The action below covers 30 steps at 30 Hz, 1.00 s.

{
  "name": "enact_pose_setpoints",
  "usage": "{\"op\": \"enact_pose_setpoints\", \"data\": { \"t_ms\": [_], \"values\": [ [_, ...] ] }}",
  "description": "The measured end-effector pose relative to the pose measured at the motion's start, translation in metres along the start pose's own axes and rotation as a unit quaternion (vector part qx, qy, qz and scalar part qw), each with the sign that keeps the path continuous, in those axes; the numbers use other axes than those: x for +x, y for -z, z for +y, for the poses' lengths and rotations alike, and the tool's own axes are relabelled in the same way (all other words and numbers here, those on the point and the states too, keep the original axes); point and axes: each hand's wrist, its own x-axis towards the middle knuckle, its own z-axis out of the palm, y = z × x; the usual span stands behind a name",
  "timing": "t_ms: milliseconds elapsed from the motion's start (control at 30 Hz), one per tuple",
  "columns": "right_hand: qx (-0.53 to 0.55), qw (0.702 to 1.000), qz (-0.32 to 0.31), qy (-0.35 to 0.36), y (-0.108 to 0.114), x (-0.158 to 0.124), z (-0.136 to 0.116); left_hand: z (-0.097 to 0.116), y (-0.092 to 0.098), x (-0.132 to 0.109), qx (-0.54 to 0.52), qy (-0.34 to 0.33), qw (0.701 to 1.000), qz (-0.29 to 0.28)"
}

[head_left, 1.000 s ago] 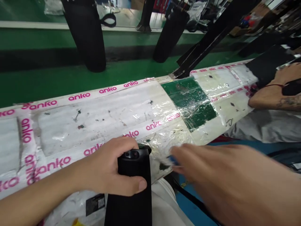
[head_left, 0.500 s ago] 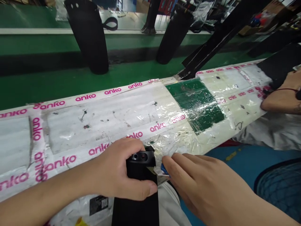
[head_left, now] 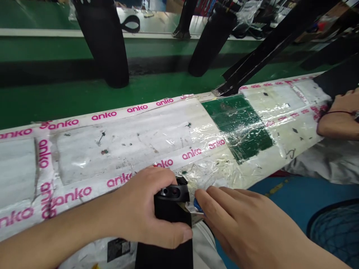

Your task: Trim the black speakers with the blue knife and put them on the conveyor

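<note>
My left hand (head_left: pixel 151 213) is closed around the top of a long black piece (head_left: pixel 168 250), thumb along its near face. At its upper end is a hard black end fitting (head_left: pixel 174 192) with two round holes. My right hand (head_left: pixel 244 220) pinches a small blade (head_left: pixel 193 208), pale and metallic-looking, with a blue part (head_left: pixel 198 204) between the fingers. The blade's tip meets the edge just below the end fitting. The fingertips of my right hand are mostly hidden behind its knuckles, and the lower black piece runs out of view.
A taped white work surface (head_left: pixel 146 138) with a green patch (head_left: pixel 238 127) lies in front. Black cylinders (head_left: pixel 106 48) and a slanted black post (head_left: pixel 260 52) stand beyond on the green bench. Another person's hand (head_left: pixel 339 112) is at right, above a netted basket (head_left: pixel 336 231).
The view has shifted slightly, so the bench and both hands appear a little to the right. Both hands keep their holds, with the blade still at the fitting's edge.
</note>
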Motion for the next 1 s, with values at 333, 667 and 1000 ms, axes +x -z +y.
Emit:
{"op": "enact_pose_setpoints", "data": {
  "t_ms": [333, 667, 1000],
  "values": [
    [-0.001, 1.0, 0.0, 0.008, -0.0021, -0.0018, -0.0037, -0.0013, -0.0015, 0.0026, -0.001, -0.009, 1.0, 0.005],
    [0.006, 1.0, 0.0, 0.007, -0.0022, -0.0021, -0.0001, -0.0006, -0.0005, 0.0026, -0.006, -0.002, 1.0, 0.001],
    [-0.012, 1.0, -0.002, 0.004, -0.0026, -0.0005, 0.0002, 0.0036, 0.001, 0.0043, 0.001, 0.001, 1.0, -0.007]
  ]
}}
